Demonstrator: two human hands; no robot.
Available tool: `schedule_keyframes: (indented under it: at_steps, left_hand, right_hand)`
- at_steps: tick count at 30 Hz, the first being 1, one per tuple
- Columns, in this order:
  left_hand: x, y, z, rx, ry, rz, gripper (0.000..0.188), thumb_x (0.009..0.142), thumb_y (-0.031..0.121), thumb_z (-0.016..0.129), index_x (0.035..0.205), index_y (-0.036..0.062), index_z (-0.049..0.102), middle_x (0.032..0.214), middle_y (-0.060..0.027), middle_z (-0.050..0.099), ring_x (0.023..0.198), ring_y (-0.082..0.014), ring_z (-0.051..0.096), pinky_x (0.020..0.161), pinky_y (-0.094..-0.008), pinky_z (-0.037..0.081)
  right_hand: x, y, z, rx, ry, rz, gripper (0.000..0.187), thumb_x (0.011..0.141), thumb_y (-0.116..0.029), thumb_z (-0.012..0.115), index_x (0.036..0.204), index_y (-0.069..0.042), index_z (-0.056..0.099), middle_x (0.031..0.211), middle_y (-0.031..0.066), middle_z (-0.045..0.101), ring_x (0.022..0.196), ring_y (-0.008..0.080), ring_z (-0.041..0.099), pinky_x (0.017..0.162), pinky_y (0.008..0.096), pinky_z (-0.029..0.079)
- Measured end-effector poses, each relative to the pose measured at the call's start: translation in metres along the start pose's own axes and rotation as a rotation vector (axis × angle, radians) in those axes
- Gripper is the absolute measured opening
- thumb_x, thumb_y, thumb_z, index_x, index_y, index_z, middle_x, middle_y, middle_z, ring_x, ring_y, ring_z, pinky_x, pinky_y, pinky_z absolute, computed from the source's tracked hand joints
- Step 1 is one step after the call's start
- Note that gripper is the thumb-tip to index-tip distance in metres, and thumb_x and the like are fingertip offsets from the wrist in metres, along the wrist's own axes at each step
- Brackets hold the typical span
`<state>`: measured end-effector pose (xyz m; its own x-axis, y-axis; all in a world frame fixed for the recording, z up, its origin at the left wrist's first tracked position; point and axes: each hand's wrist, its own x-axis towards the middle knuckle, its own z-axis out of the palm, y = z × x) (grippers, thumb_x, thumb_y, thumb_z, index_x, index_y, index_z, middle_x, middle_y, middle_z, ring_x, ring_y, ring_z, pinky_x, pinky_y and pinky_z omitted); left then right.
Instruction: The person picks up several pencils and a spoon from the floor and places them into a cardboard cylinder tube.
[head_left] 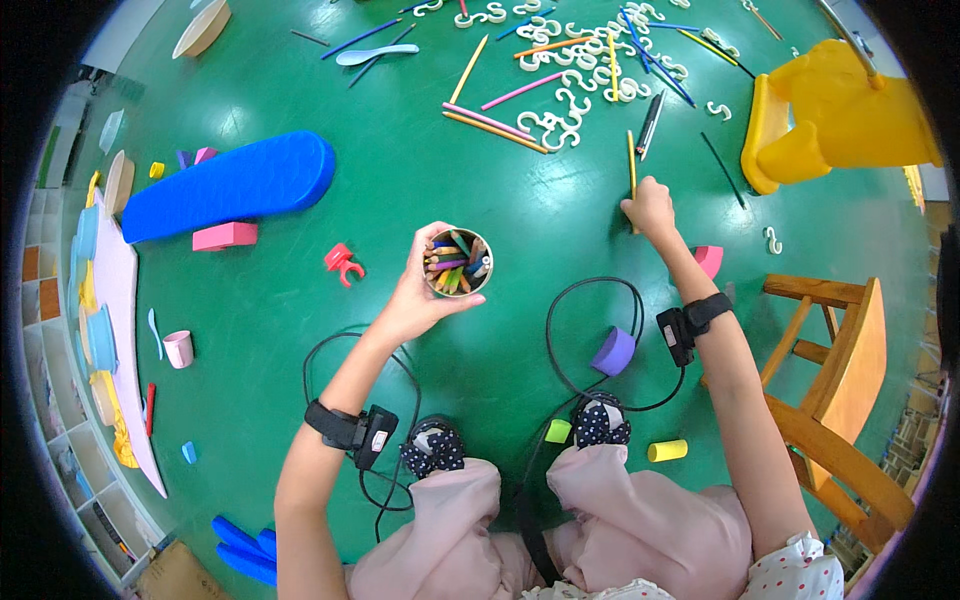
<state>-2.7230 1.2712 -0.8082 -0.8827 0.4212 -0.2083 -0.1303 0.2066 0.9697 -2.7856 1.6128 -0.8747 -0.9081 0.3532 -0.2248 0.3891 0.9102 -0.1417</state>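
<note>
My left hand (408, 297) is wrapped round a round, open-topped container (489, 277), seen from above and packed with coloured pencils (455, 264). Off to the right, my right hand (653, 207) grips a yellow pencil (631, 155) near its lower end, and the far end points away from me. Just beyond that hand lies a dark pencil or pen (651, 124). Farther off, several coloured pencils (523, 91) lie scattered among many cream S-shaped hooks (572, 108). A dark green pencil (722, 170) rests to the right of my hand.
A long blue padded board (235, 185) lies at left, near a pink block (224, 237) and a red clip-like piece (344, 262). A yellow plastic piece (825, 120) and a wooden chair (840, 360) stand at right. Black cables (548, 335) loop near my feet, beside a purple block (613, 352).
</note>
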Motion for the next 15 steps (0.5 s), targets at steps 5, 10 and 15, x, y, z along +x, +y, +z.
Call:
schedule_keyframes:
  at_steps: [5,10,15]
  left_hand:
    - [-0.009,-0.003,-0.009,0.003,0.012,0.003,0.084,0.064,0.007,0.08,0.128,0.0086,0.026,0.122,-0.0096,0.039,0.117,-0.0197,0.042,0.101,-0.0344,0.038]
    - [0.0,-0.009,-0.004,0.016,-0.006,0.044,0.084,0.064,0.006,0.08,0.128,0.0076,0.026,0.122,-0.0103,0.04,0.115,-0.0201,0.044,0.099,-0.0346,0.039]
    - [-0.003,-0.004,-0.003,-0.054,-0.016,0.05,0.084,0.065,0.004,0.079,0.129,0.0077,0.025,0.118,-0.0094,0.044,0.112,-0.0192,0.048,0.097,-0.0367,0.041]
  right_hand:
    - [-0.077,-0.091,-0.086,1.392,-0.484,-0.255,0.034,0.073,-0.002,0.061,0.101,0.001,0.043,0.081,0.0101,0.059,0.062,0.0179,0.063,0.052,0.0284,0.053]
    - [-0.133,-0.146,-0.108,1.071,-0.102,-0.928,0.052,0.072,0.004,0.065,0.113,-0.002,0.033,0.084,0.0096,0.06,0.063,0.0133,0.061,0.053,0.0235,0.05]
    - [-0.135,-0.144,-0.091,0.727,0.104,-1.301,0.054,0.064,-0.001,0.061,0.115,-0.005,0.043,0.096,0.0135,0.057,0.085,0.031,0.06,0.071,0.0399,0.05]
